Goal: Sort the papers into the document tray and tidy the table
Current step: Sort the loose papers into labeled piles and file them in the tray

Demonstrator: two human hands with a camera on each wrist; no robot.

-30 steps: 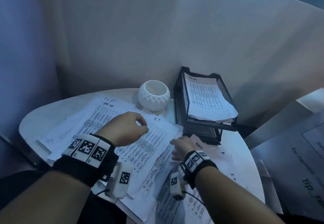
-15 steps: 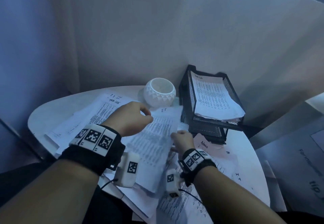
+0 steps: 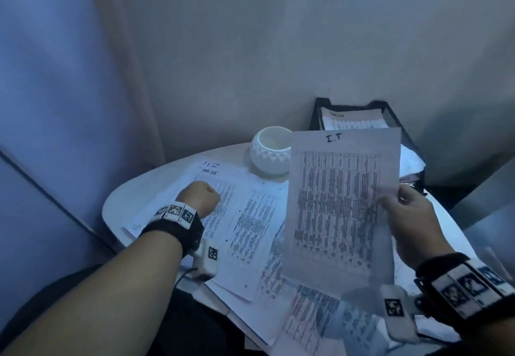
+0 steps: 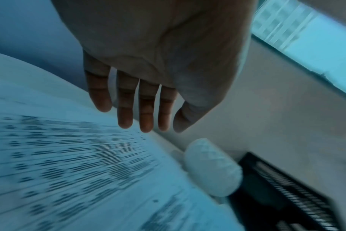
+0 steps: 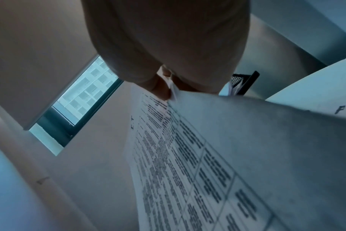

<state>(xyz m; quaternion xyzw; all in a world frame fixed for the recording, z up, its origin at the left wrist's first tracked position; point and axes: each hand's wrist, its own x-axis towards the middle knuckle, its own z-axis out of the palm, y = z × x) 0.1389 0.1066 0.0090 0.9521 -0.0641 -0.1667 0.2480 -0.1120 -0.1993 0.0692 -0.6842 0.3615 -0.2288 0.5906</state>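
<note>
My right hand [image 3: 401, 206] pinches the right edge of a printed sheet headed "I.T" [image 3: 338, 202] and holds it upright above the table. The right wrist view shows finger and thumb [image 5: 164, 92] clamped on that sheet [image 5: 198, 156]. My left hand [image 3: 199, 198] hovers over loose printed papers [image 3: 248, 224], on a sheet headed "Task List" [image 3: 210, 175]. Its fingers [image 4: 146, 118] hang fairly straight and hold nothing. The black mesh document tray [image 3: 397, 124] stands at the back right, partly hidden by the lifted sheet, with a "Task List" paper [image 3: 354, 122] in its top tier.
A white patterned pot [image 3: 270, 154] sits between the papers and the tray, also in the left wrist view [image 4: 213, 167]. The round white table [image 3: 131, 199] stands in a corner, walls close behind. More sheets overlap toward the near edge [image 3: 315, 316].
My right hand has lifted the "I.T" sheet off the pile and stood it up. My left hand has let go of it and drawn back left over the "Task List" sheet.
</note>
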